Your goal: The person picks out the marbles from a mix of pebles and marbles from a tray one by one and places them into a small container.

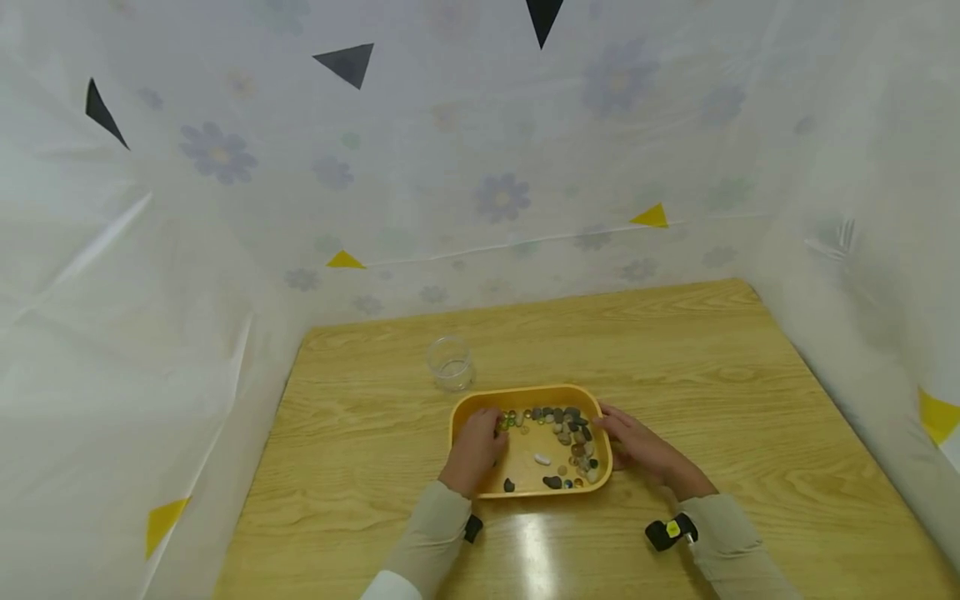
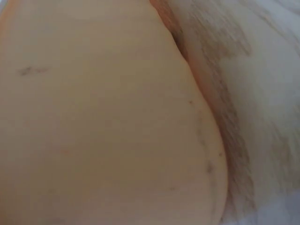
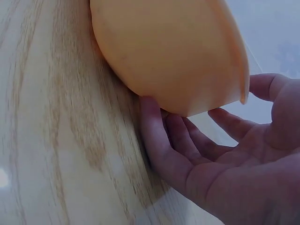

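Observation:
A shallow yellow tray point(image 1: 542, 492) sits on the table with pebbles and glass beads inside. My left hand point(image 1: 477, 450) reaches into its left end, fingertips down beside several green glass beads point(image 1: 510, 418); I cannot tell what they hold. The tray's outer wall point(image 2: 112, 112) fills most of the left wrist view, which does not show that hand. My right hand point(image 1: 637, 442) holds the tray's right end. In the right wrist view its fingers point(image 3: 159, 140) curl against the outer wall, with one digit up at the rim.
Grey and brown pebbles point(image 1: 577, 433) crowd the tray's right side. A white stone point(image 1: 542, 459) lies mid-tray, and dark pebbles point(image 1: 552, 482) lie near the front wall. Behind the tray stands a clear cup point(image 1: 451, 367). White flowered sheeting point(image 1: 450, 167) encloses the wooden table point(image 1: 360, 467).

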`<state>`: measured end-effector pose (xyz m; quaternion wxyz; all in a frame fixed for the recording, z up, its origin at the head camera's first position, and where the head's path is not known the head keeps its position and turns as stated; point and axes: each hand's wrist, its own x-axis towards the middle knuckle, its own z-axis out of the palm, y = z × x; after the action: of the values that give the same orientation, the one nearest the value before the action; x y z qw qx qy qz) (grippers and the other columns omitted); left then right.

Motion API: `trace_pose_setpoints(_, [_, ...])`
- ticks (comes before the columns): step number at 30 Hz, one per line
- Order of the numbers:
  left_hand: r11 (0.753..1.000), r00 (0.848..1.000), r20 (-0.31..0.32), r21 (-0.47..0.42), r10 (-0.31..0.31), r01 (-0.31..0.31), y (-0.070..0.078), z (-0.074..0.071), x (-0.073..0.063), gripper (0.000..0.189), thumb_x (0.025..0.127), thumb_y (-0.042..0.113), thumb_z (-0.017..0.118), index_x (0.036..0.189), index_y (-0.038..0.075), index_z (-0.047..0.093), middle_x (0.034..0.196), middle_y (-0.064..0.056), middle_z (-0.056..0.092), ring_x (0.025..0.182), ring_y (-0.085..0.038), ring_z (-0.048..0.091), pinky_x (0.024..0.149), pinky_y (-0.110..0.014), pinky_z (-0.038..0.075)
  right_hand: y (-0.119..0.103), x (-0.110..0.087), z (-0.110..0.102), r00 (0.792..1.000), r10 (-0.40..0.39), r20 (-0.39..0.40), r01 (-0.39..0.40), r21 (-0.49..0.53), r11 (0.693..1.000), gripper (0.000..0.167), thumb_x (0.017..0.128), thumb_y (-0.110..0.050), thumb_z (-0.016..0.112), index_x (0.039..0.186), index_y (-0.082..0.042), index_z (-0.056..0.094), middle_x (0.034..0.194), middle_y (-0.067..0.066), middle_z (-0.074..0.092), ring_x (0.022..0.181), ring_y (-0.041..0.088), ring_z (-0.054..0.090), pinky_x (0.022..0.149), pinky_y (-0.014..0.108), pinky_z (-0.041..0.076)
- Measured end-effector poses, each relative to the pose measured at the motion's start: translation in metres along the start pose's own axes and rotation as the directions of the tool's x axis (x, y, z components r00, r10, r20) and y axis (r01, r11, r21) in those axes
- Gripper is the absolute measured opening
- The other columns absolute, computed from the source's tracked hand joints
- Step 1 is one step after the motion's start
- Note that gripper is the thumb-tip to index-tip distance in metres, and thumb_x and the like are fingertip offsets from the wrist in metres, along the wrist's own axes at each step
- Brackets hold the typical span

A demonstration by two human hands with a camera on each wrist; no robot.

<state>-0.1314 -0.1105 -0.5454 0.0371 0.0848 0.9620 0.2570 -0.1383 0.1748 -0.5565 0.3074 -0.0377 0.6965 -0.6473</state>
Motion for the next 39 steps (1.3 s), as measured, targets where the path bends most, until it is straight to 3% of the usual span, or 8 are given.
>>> trace_pose_setpoints(7, [1.000, 1.000, -0.014, 0.015, -0.012, 0.012, 0.0011, 0.0026, 0.0033, 0.012, 0.086, 0.008, 0.064, 0.097, 0.005, 0.062, 0.087, -0.005, 0.057, 0.077, -0.017, 0.053, 0.067, -0.032, 0.046, 0.0053, 0.0036, -0.0019, 0.998, 0.045, -0.036, -0.043, 0.049, 0.998, 0.057, 0.099, -0.037, 0.041, 0.148, -0.017, 0.021, 0.143, 0.025, 0.029, 0.121, 0.037, 0.044, 0.075, 0.044, 0.053])
trace_pose_setpoints(19, [1.000, 0.999, -0.038, 0.018, -0.004, 0.005, 0.0002, 0.0073, 0.0059, 0.008, 0.086, 0.008, 0.064, 0.093, 0.006, 0.063, 0.083, -0.003, 0.058, 0.074, -0.015, 0.053, 0.064, -0.030, 0.046, 0.0081, 0.0037, -0.0049, 1.000, 0.023, 0.005, -0.023, 0.062, 0.998, 0.057, 0.100, -0.037, 0.039, 0.148, -0.015, 0.020, 0.146, 0.024, 0.024, 0.128, 0.041, 0.033, 0.077, 0.045, 0.052])
trace_pose_setpoints(39, [1.000, 0.998, -0.059, 0.016, -0.003, 0.004, 0.0006, 0.0101, 0.0066, 0.004, 0.082, 0.007, 0.067, 0.082, 0.005, 0.064, 0.073, -0.001, 0.057, 0.066, -0.013, 0.052, 0.059, -0.027, 0.044, 0.0099, 0.0034, -0.0053, 1.000, 0.015, -0.007, -0.014, 0.085, 0.996, 0.055, 0.099, -0.037, 0.040, 0.147, -0.015, 0.024, 0.141, 0.021, 0.032, 0.120, 0.035, 0.043, 0.077, 0.046, 0.052])
